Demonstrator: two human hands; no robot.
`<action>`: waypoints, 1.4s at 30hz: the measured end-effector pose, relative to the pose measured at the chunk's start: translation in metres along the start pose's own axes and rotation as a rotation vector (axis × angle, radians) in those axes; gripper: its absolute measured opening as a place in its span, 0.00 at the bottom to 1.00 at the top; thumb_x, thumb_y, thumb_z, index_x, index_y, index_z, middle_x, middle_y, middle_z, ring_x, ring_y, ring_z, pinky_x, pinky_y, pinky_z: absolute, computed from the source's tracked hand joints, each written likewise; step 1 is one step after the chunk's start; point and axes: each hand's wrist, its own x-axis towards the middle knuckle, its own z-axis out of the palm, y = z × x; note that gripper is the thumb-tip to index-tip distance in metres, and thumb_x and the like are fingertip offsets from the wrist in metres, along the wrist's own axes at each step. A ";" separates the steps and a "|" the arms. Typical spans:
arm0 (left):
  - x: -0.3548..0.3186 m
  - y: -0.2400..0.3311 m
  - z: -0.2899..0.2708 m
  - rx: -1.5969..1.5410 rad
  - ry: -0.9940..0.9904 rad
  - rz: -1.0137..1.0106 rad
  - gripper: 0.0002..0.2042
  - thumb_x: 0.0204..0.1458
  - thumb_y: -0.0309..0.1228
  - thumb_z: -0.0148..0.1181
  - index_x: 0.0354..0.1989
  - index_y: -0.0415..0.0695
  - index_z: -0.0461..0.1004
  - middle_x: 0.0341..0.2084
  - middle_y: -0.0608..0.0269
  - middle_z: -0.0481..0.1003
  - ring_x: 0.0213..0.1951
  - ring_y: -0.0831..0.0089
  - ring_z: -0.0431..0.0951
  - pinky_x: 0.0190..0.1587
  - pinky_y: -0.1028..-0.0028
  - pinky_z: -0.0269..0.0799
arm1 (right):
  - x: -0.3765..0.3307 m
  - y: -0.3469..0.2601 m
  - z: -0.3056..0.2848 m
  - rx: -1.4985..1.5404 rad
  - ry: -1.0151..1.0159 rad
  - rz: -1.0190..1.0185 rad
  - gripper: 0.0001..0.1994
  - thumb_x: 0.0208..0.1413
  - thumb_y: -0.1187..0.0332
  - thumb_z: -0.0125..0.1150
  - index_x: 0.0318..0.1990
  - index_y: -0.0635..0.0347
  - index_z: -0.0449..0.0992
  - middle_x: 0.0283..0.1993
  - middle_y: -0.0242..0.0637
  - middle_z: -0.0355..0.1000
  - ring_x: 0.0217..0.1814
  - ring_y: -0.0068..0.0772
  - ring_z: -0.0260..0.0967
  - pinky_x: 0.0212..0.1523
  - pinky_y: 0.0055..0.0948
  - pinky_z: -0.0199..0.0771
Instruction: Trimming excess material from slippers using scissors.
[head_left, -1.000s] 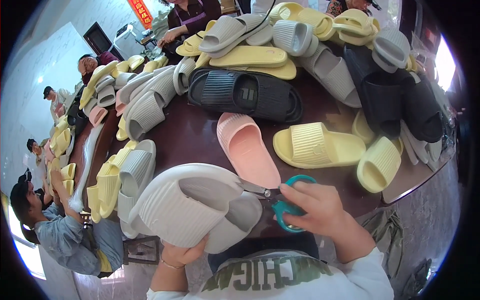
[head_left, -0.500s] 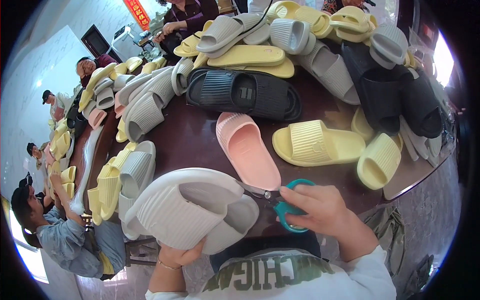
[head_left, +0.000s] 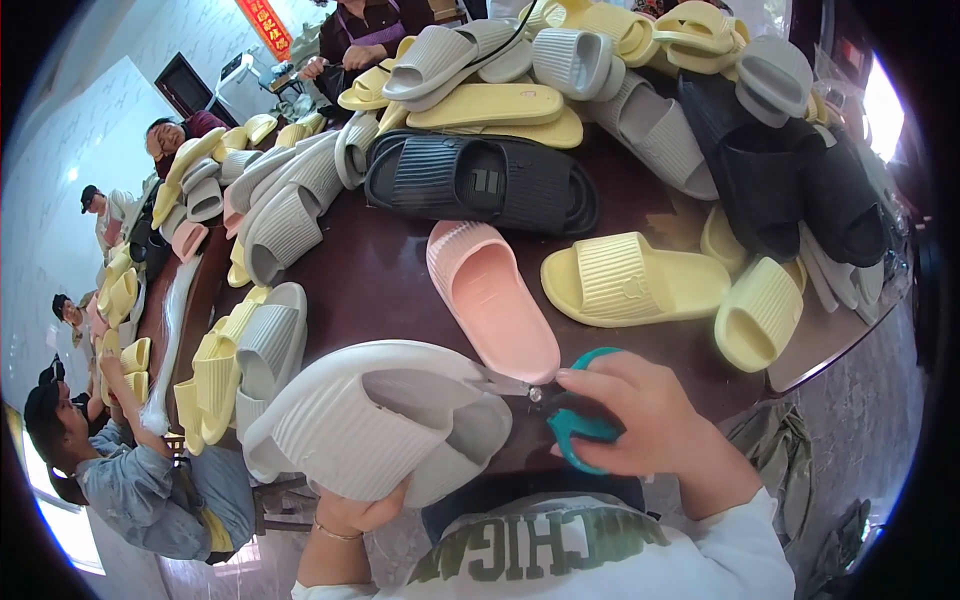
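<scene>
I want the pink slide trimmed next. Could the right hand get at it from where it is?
Probably yes. The pink slide lies on bare table just ahead of the right hand, with nothing between them. But that hand is gripping the teal scissors, so it would have to free itself first.

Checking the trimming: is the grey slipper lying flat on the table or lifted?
Lifted: the left hand holds the grey slipper tilted at the table edge, scissors at its rim.

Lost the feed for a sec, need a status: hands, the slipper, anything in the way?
Left hand gripping grey slipper from below. Right hand holding teal scissors, blades at the slipper's edge. Pink slipper lies just beyond the blades.
</scene>
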 end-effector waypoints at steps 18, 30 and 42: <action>-0.011 0.017 0.015 -0.593 0.167 -0.547 0.16 0.35 0.23 0.62 0.38 0.39 0.78 0.41 0.54 0.76 0.48 0.55 0.73 0.55 0.62 0.61 | -0.014 -0.004 0.031 -0.035 0.089 -0.015 0.31 0.30 0.69 0.72 0.49 0.59 0.70 0.34 0.42 0.70 0.29 0.40 0.70 0.25 0.34 0.73; -0.025 0.000 0.014 -0.400 0.302 -0.376 0.21 0.40 0.19 0.57 0.47 0.33 0.71 0.47 0.51 0.71 0.50 0.59 0.70 0.56 0.62 0.61 | -0.021 -0.008 0.028 0.025 0.079 0.096 0.37 0.31 0.64 0.74 0.53 0.58 0.63 0.33 0.43 0.66 0.23 0.34 0.65 0.19 0.28 0.65; -0.050 -0.012 0.014 -0.601 0.331 -0.234 0.24 0.43 0.19 0.57 0.53 0.33 0.64 0.50 0.48 0.67 0.54 0.56 0.66 0.59 0.54 0.58 | -0.023 -0.007 0.002 0.175 -0.214 0.174 0.31 0.37 0.64 0.67 0.54 0.59 0.67 0.37 0.42 0.69 0.35 0.41 0.70 0.32 0.33 0.73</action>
